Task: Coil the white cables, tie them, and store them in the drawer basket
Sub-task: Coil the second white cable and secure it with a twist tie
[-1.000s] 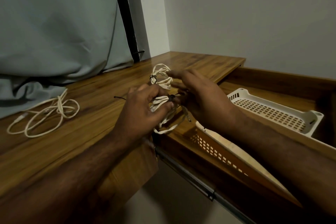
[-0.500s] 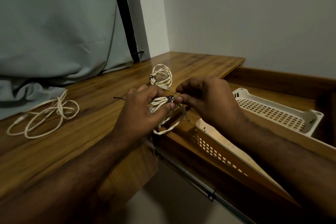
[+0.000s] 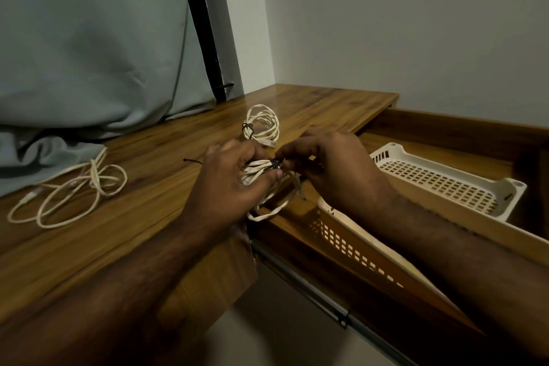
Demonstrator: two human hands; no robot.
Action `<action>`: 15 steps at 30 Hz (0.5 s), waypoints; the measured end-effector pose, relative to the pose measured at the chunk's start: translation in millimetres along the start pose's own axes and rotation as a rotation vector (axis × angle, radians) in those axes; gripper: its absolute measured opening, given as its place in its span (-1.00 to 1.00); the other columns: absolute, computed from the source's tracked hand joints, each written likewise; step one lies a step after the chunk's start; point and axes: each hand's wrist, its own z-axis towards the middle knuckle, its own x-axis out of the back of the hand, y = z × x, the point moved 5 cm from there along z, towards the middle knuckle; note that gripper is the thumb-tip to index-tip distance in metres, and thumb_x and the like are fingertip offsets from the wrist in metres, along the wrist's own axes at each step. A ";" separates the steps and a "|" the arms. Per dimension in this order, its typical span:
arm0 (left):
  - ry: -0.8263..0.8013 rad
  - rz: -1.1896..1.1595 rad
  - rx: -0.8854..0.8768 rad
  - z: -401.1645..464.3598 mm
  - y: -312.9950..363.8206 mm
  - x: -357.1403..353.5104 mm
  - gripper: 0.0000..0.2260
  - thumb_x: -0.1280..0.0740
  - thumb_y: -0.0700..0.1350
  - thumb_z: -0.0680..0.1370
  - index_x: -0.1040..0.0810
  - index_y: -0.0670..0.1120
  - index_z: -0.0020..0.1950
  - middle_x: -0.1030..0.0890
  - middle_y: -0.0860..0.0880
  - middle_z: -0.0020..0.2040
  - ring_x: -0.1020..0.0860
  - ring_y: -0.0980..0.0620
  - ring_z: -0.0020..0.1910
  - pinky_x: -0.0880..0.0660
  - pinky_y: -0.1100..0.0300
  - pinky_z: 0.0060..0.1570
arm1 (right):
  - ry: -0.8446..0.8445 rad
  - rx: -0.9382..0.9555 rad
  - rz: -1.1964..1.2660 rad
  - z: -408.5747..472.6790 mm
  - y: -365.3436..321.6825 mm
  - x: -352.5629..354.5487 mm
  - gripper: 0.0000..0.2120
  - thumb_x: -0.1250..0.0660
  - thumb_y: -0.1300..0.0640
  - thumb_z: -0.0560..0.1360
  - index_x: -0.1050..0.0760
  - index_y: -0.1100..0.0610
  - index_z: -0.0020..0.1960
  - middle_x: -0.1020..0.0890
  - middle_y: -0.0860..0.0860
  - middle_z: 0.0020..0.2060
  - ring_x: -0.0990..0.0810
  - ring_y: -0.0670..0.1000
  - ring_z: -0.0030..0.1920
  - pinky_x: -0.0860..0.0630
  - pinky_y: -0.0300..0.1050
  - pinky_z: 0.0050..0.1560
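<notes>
- The left hand (image 3: pixel 234 175) is gripping a coiled white cable (image 3: pixel 255 171) in a closed grip, thumb under the bundle and fingers over it, holding it just above the near right edge of the wooden counter (image 3: pixel 142 187)
- The right hand (image 3: pixel 329 163) is pinching a black tie (image 3: pixel 275 163) wrapped round the coil, fingertips closed on it, right beside the left thumb
- The bundle's long axis is running left to right between the two hands; a loose loop and a connector end are hanging down over the counter edge toward the open drawer (image 3: pixel 445 140)
- The white drawer basket (image 3: pixel 445 187) is lying to the right of the hands, beyond the right hand, so that hand is the nearer one for dropping the coil in
- A tied coil (image 3: pixel 263 125) is sitting on the counter just beyond the hands, not yet stored
- A loose white cable (image 3: pixel 71 190) is lying far left, uncoiled, well apart from both hands
- A spare black tie (image 3: pixel 192 161) is resting on the counter just left of the left hand
- Judging from this, the tying step is in hand, with one cable left to coil and nothing seen in the basket
</notes>
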 end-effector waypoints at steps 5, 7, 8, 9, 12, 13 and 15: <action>0.042 -0.055 0.030 1.9 -2.9 2.5 -0.86 -0.49 0.06 0.50 -0.64 0.03 -0.07 -0.65 0.14 -0.15 -0.62 0.11 -0.11 -0.55 -0.05 -0.07 | -0.001 0.028 -0.047 -2.3 0.9 -3.6 -0.53 -0.35 -0.02 0.60 -0.40 -0.01 0.49 -0.58 -0.04 0.25 -0.52 -0.11 0.18 -0.49 -0.21 0.10; 0.080 -0.170 0.092 2.7 -2.3 4.5 -0.89 -0.51 -0.02 0.52 -0.65 -0.03 -0.06 -0.67 0.13 -0.20 -0.65 0.15 -0.18 -0.54 0.22 -0.17 | -0.058 -0.017 -0.047 -2.4 9.0 -6.5 -0.42 -0.32 -0.14 0.59 -0.28 -0.05 0.55 -0.48 -0.04 0.35 -0.47 -0.09 0.28 -0.45 -0.24 0.08; 0.091 -0.227 0.122 2.9 -1.9 4.9 -0.91 -0.50 -0.07 0.53 -0.66 -0.07 -0.06 -0.68 0.12 -0.23 -0.64 0.18 -0.22 -0.51 0.31 -0.22 | -0.112 -0.048 -0.001 -3.3 13.1 -9.0 -0.40 -0.31 -0.17 0.59 -0.27 -0.05 0.56 -0.47 -0.06 0.36 -0.48 -0.10 0.29 -0.45 -0.31 0.05; 0.089 -0.276 0.146 3.2 -2.5 4.8 -0.92 -0.49 -0.10 0.54 -0.66 -0.10 -0.06 -0.68 0.11 -0.24 -0.64 0.19 -0.26 -0.50 0.34 -0.25 | -0.176 -0.081 0.099 -4.8 16.5 -12.1 -0.43 -0.30 -0.16 0.60 -0.28 -0.05 0.55 -0.49 -0.10 0.34 -0.52 -0.13 0.27 -0.46 -0.39 0.01; 0.048 -0.389 0.172 3.9 -6.3 2.7 -0.91 -0.47 -0.11 0.56 -0.65 -0.13 -0.05 -0.69 0.00 -0.25 -0.65 0.09 -0.29 -0.56 0.21 -0.29 | -0.362 -0.177 0.540 -11.9 17.7 -19.0 -0.64 -0.27 -0.05 0.65 -0.43 -0.03 0.42 -0.67 -0.19 0.13 -0.64 -0.21 0.10 -0.54 -0.38 -0.09; 0.046 -0.407 0.173 4.2 -7.3 3.3 -0.91 -0.46 -0.11 0.56 -0.66 -0.12 -0.06 -0.68 -0.02 -0.25 -0.65 0.06 -0.29 -0.57 0.18 -0.28 | -0.397 -0.186 0.616 -13.7 16.6 -18.4 -0.69 -0.27 -0.01 0.65 -0.46 -0.03 0.38 -0.69 -0.20 0.07 -0.65 -0.23 0.05 -0.54 -0.37 -0.11; 0.055 -0.419 0.176 5.2 -9.1 4.6 -0.91 -0.45 -0.08 0.57 -0.66 -0.09 -0.06 -0.69 -0.03 -0.25 -0.65 0.05 -0.27 -0.57 0.19 -0.23 | -0.439 -0.183 0.703 -14.4 13.8 -15.3 -0.70 -0.29 0.01 0.64 -0.47 -0.04 0.36 -0.69 -0.20 0.05 -0.65 -0.24 0.01 -0.54 -0.32 -0.11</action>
